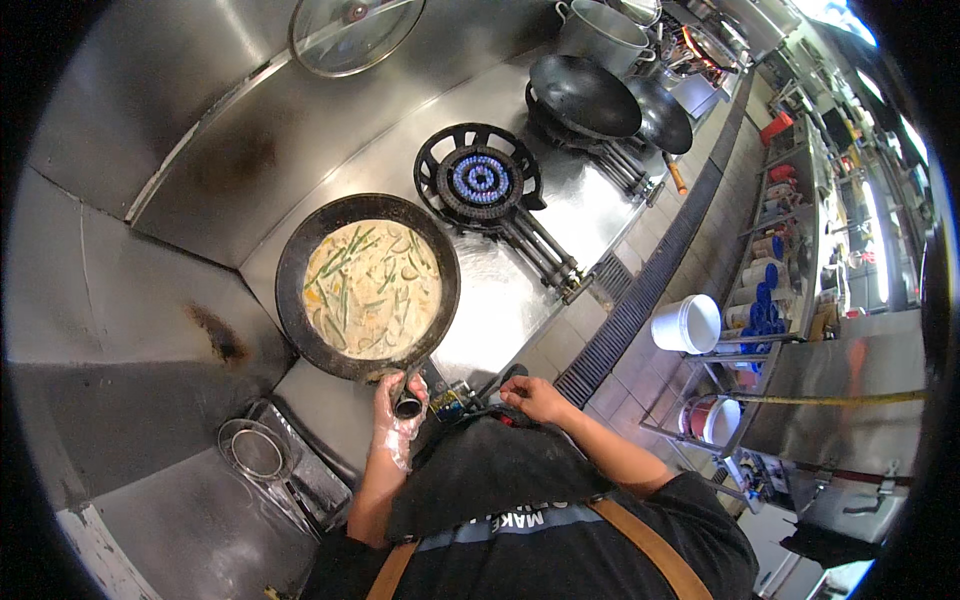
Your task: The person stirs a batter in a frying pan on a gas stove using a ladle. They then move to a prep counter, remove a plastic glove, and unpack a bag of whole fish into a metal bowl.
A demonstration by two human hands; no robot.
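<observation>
My left hand (pixel 399 409), in a clear plastic glove, grips the handle of a large dark wok (pixel 292 300). Inside the wok lies a creamy pale sauce (pixel 375 289) with green bean-like strips and some yellow pieces. My bare right hand (pixel 529 399) is at the front of my black apron, near the stove's front edge and a dark knob-like part; its fingers are curled, and I cannot tell whether it touches or holds anything. Beyond the wok, to the right, a gas burner (pixel 480 180) burns with a blue flame and bears no pan.
Two black woks (pixel 585 96) and a metal stockpot (pixel 604 34) stand farther right. A glass lid (pixel 356 37) is at the back wall. Strainers (pixel 259 450) rest at lower left. A floor drain grate (pixel 645 292), a white bucket (pixel 686 325) and a shelf rack are on the right.
</observation>
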